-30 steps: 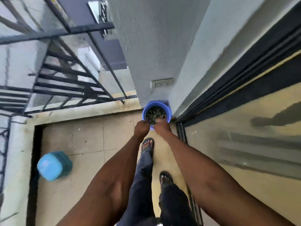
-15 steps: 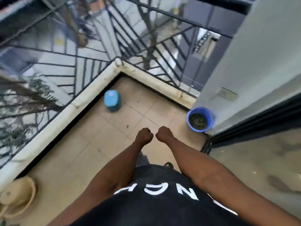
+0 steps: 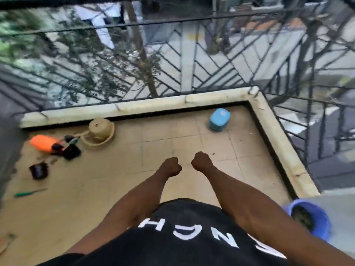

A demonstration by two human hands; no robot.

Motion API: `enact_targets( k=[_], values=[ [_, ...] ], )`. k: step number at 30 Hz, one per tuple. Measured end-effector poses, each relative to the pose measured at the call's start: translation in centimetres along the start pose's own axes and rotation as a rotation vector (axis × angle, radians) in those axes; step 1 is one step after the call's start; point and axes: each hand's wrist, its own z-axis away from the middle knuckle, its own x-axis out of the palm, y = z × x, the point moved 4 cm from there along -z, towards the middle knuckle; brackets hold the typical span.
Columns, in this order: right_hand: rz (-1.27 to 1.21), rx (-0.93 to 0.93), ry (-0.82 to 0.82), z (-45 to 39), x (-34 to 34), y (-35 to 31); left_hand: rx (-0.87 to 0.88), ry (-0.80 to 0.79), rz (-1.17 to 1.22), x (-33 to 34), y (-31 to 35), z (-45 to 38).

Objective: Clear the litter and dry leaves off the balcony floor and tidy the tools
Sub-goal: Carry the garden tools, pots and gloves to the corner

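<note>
Both hands have stayed as fists while the view swung round: the blue bucket (image 3: 315,219), before ahead-right of the fists, now lies behind them to the right, and the blue box (image 3: 219,120) went from ahead-left to ahead-right. Left hand (image 3: 171,167) and right hand (image 3: 201,162) are curled tight, holding nothing, close together but not touching, above the balcony floor (image 3: 115,179).

Open room: bare tiles straight ahead of the fists up to the pale curb (image 3: 153,105), w/ the dark railing (image 3: 194,60) on it. Curb also runs along the right side, near the right forearm.

Left of the fists, well apart, a cluster: beige round pot (image 3: 100,129) lying by the curb, orange bottle-like item (image 3: 44,143) (blurred), small black pots (image 3: 38,170), and a green stick tool (image 3: 28,192) more behind-left. Blue box is rounded plastic, just beside the curb. Bucket is round, smooth plastic, w/ dark dry leaves (image 3: 302,217) inside.

Floor is matte beige tile w/ thin joints.
</note>
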Motion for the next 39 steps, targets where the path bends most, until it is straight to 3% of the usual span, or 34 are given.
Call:
enact_targets(
  k=[7, 16, 23, 31, 39],
  values=[
    [0.211, -0.293, -0.162, -1.9, 10.3, -21.9, -0.284, 0.168, 0.2, -11.6, -20.2, 1.8],
    [0.252, -0.555, -0.256, -1.3, 19.4, -38.2, -0.665, 0.411, 0.565, -16.2, -36.7, 6.7],
    [0.312, -0.673, -0.339, -5.1, 23.3, -47.3, -0.829, 0.514, 0.663, -20.2, -43.3, 5.4],
    [0.467, -0.834, -0.375, -13.5, 23.3, -63.0, -0.921, 0.574, 0.738, -29.2, -48.4, 0.4],
    [0.61, -0.886, -0.455, -15.1, 27.7, -71.3, -0.949, 0.624, 0.774, -34.7, -53.8, -1.1]
  ],
)
